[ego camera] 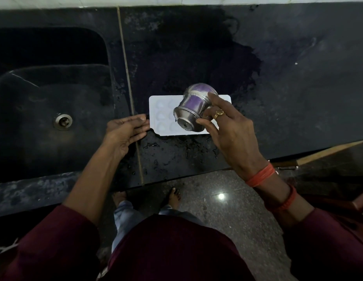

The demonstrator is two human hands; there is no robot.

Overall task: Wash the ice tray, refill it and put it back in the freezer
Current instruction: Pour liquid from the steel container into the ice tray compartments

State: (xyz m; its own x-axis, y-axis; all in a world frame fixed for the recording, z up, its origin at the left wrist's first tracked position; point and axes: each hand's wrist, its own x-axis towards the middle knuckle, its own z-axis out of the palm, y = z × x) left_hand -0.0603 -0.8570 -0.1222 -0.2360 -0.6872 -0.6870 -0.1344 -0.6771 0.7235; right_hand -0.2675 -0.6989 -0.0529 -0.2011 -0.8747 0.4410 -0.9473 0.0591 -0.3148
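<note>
On the dark counter (278, 78), just right of the sink (45, 98), the white ice tray (162, 116) lies flat near the front edge, with wet spots around it. The right hand (229, 126) grips a steel cup (191, 110) with curled fingers and thumb and holds it tipped over the tray, its base turned to the camera. The left hand (126, 128) has its fingers nearly straight, and the tips touch the left end of the tray, probably to steady it.

I judge that the washing is done and the refilling is in hand, because the tray is out of the sink and the cup is tilted above it. What is left is to fill all the pockets and to carry the tray level to the freezer.

The mouth of the cup faces away, so I cannot see any water coming out. The pockets are pale and washed out, and I cannot tell which of them hold water. The cup and the right hand cover much of the tray's right half. No freezer is in view.
</note>
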